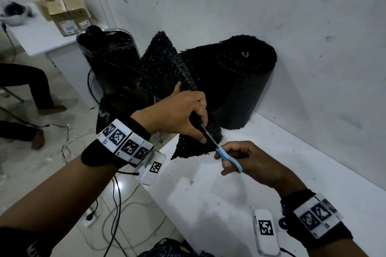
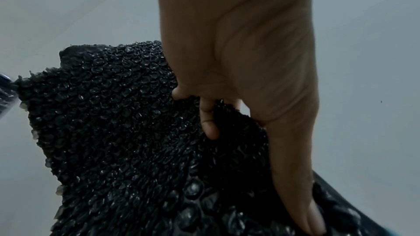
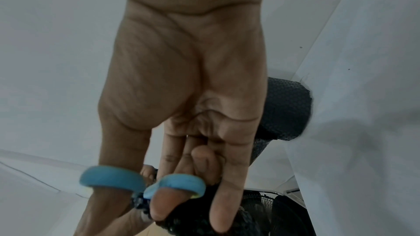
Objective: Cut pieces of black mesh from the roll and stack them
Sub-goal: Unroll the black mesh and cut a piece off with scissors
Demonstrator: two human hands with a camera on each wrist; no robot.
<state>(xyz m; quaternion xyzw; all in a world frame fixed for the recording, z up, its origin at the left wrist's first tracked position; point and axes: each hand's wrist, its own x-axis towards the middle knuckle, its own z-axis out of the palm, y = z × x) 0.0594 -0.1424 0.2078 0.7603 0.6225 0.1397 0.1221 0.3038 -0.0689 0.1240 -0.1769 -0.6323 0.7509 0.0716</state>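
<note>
Your left hand [image 1: 177, 115] is gripping the loose end of the black mesh [image 1: 165, 64], fingers and thumb curled round its edge and holding it up off the white surface [image 1: 240, 183], while your right hand [image 1: 248, 160] is holding the blue-handled scissors [image 1: 226, 155], thumb and a finger through the loops, blades biting into the mesh just below your left fingers. The roll [image 1: 240, 75] is lying against the wall at the back of the surface, with the sheet running from it to your hands. You are in the cutting step, with the piece not yet free. Next, I judge, you need to be keeping the mesh taut and working the blades on along the same line. No stack of cut pieces is showing.
</note>
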